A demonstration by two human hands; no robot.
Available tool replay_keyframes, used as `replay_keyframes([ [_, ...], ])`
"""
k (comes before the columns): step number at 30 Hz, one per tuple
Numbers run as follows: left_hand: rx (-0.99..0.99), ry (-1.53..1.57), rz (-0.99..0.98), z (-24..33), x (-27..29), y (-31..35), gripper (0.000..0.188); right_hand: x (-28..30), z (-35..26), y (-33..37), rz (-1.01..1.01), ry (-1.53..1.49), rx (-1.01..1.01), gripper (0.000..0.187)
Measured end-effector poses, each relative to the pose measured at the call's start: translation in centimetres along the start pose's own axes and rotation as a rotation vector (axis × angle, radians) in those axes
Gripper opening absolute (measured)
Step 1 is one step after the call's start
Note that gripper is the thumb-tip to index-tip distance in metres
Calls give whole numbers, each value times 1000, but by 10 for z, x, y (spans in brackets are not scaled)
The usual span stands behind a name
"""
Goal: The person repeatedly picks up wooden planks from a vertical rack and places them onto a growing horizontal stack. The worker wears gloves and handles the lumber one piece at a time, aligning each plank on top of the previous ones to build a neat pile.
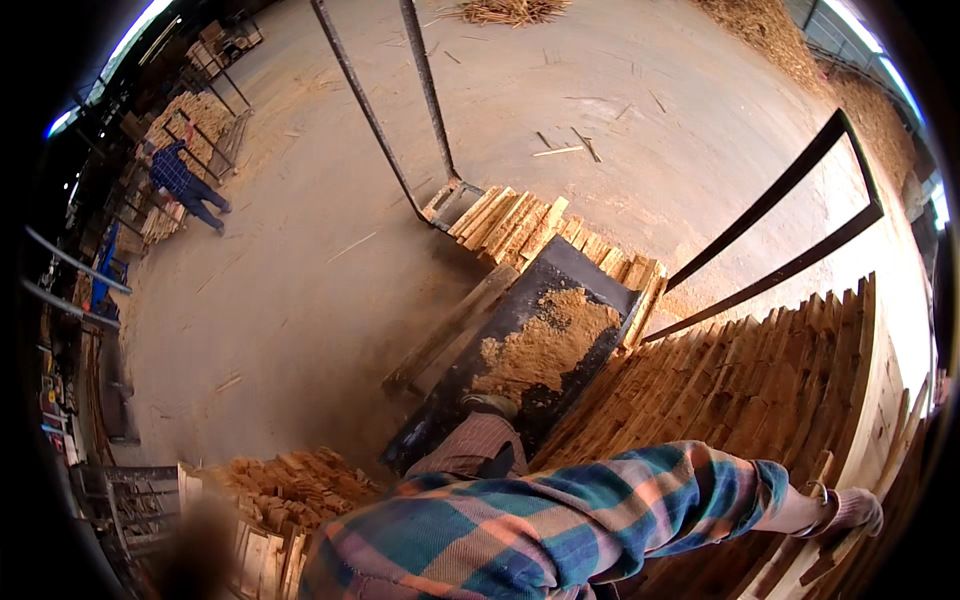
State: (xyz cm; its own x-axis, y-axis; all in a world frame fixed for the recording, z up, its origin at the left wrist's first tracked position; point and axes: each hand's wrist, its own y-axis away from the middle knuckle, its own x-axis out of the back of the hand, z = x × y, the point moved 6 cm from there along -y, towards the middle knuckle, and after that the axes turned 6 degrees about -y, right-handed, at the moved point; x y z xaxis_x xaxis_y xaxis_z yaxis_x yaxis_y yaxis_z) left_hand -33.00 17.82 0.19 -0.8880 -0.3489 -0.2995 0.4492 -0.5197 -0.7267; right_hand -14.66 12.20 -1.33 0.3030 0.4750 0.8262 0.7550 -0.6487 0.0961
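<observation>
My right arm, in a plaid sleeve, reaches across to the lower right. At its end, my gloved right hand (855,510) is closed on a wooden strip (832,560) beside the tall stack of boards (740,370). Part of the grip is hidden behind the fingers. My left hand does not show. A blurred brown shape (205,545) lies very close at the lower left; what it is cannot be made out. Below me, my shoe (490,405) rests on a black slab (575,265) strewn with sawdust (545,345).
Short boards (520,225) lie by the slab's far end, between metal uprights (430,90) and a black metal frame (850,210). More wood pieces (300,485) are stacked lower left. A person (180,180) bends beside a wood stack far left. Loose sticks (585,145) litter the floor.
</observation>
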Motion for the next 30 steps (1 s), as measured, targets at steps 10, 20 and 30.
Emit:
replay_keyframes([
  [10,646,207,-95,124,34,53,62,60,-25,154,184,358,-80,58],
  [20,826,446,-294,132,17,58,94,24,-55,248,100,298,-373,62],
  [30,941,667,-500,80,58,33,59,16,-40,229,341,58,-172,52],
])
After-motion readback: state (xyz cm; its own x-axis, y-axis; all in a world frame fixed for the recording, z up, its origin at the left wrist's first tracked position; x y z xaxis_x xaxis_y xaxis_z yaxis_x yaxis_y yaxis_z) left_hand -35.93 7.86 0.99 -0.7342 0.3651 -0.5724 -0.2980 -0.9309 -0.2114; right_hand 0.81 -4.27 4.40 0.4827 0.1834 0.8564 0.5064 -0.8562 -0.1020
